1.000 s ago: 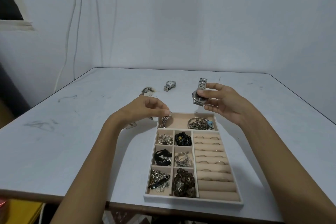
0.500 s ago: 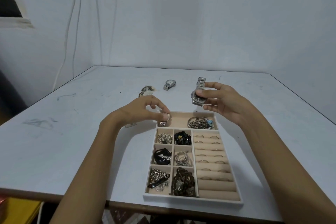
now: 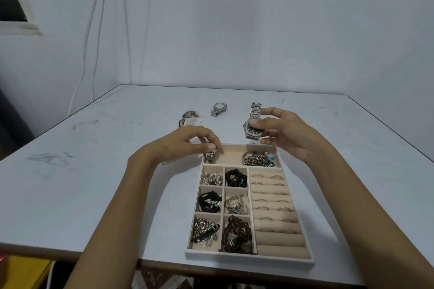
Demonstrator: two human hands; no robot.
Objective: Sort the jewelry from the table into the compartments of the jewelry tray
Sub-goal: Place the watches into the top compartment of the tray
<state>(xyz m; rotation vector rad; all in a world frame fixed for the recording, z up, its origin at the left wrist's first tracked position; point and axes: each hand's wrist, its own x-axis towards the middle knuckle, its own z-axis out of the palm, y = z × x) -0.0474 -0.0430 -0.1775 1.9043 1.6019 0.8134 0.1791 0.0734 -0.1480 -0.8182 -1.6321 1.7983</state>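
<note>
Step in hand: We judge we are on the watches, with both hands loaded at the far end of the jewelry tray (image 3: 249, 261).
Left hand: Our left hand (image 3: 185, 145) hangs over the tray's far-left corner. Its fingers (image 3: 207, 147) are pinched narrow on a small silver piece (image 3: 209, 156) with metal links. The piece dips into the left end of the long top compartment, but we cannot tell whether it touches the lining.
Right hand: Our right hand (image 3: 284, 135) is raised just beyond the tray's far edge. Its fingers (image 3: 270, 112) are curled round a dark-dial watch (image 3: 252, 130), whose steel band stands upward.
Tray: A heap of silver chains (image 3: 257, 159) fills the right end of the top compartment, and the middle shows bare lining. The six small compartments all hold pieces, and the ring rolls (image 3: 273, 204) carry rings.
Left on the desk: A silver watch (image 3: 218, 108) and a dark piece (image 3: 189, 118) lie on the desk (image 3: 94, 183), well apart from the tray. We cannot make out what the dark piece is.
Next move: We think the left pinch should widen once the small piece lies flat. Then the right hand should lower its watch into the bare middle, with the band folded down.
Care: The upright band could catch the tray wall or spill onto the chains.
</note>
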